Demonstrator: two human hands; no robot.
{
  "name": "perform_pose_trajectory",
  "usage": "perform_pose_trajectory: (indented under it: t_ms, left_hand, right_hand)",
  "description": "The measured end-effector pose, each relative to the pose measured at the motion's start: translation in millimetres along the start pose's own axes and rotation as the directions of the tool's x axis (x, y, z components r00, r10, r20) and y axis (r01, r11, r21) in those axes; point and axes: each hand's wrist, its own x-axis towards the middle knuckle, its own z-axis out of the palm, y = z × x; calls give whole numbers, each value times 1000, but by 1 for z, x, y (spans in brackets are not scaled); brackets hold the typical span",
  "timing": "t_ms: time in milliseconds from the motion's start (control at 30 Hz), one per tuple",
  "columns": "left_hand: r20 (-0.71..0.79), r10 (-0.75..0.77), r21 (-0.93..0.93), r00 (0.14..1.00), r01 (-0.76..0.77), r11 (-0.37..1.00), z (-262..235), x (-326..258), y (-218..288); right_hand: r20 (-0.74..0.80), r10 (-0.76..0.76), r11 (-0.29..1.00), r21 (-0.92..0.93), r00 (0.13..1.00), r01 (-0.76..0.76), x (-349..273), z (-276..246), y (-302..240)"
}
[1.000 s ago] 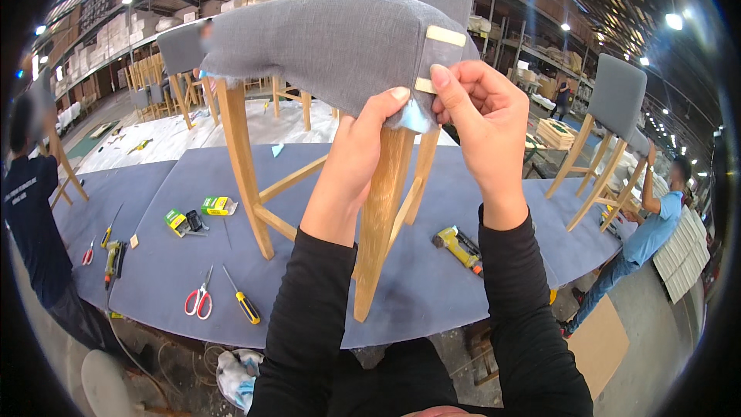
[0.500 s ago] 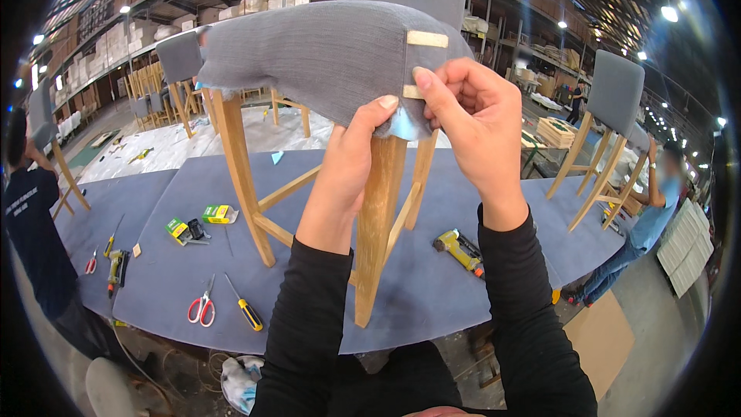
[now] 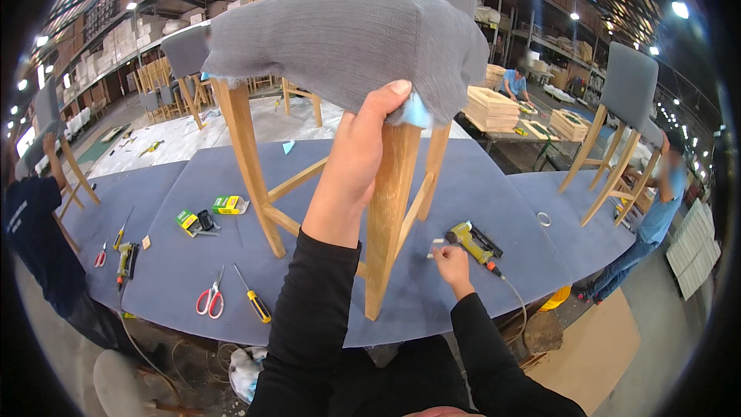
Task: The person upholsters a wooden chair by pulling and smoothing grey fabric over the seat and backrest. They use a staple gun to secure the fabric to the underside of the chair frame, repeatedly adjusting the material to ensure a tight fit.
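A bar chair with a grey upholstered seat [image 3: 324,35] and wooden legs stands on the table before me. My left hand [image 3: 359,150] wraps round the top of its nearest leg [image 3: 384,216], the thumb pressing the fabric cover's lower edge at the corner. A tuft of light-blue padding [image 3: 417,111] pokes out beside that thumb. Low over the table, my right hand [image 3: 454,266] is closed, with small pale strips [image 3: 437,244] at its fingertips. Just past these fingers lies a yellow-green staple gun [image 3: 472,239] with a hose attached.
Scissors [image 3: 210,300], a screwdriver [image 3: 256,303] and small green-yellow boxes [image 3: 229,205] lie left on the blue-grey table [image 3: 301,316]. Another staple gun [image 3: 126,261] is farther left. A tape ring [image 3: 544,219] lies right. People handle chairs at both sides; another person works behind stacked wooden frames [image 3: 492,110].
My right hand has left the seat corner and moved down to the table beside the staple gun. The pale strips no longer lie on the fabric corner. My left hand stays at the leg.
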Motion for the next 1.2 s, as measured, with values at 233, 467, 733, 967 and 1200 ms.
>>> perform_pose_trajectory:
  t_ms: [233, 467, 733, 967, 1200]
  left_hand:
    - [-39, 9, 38, 999, -7, 999, 0, 3, -1]
    - [-65, -23, -80, 998, 18, 997, -1, -1, 3]
    - [-103, 25, -10, 994, -26, 1000, 2, -1, 0]
    - [83, -23, -29, 996, 25, 999, -6, -1, 6]
    - [-94, 65, -128, 993, -77, 989, 16, 6, 8]
  right_hand:
    - [130, -130, 978, -146, 983, 149, 37, -59, -85]
    - [123, -575, 232, 973, 809, 17, -11, -197, -316]
    - [271, -555, 265, 954, 787, -141, -4, -184, -332]
    - [223, -585, 229, 968, 780, -105, -8, -187, -348]
    - [187, -572, 195, 977, 799, -89, -8, -179, -341]
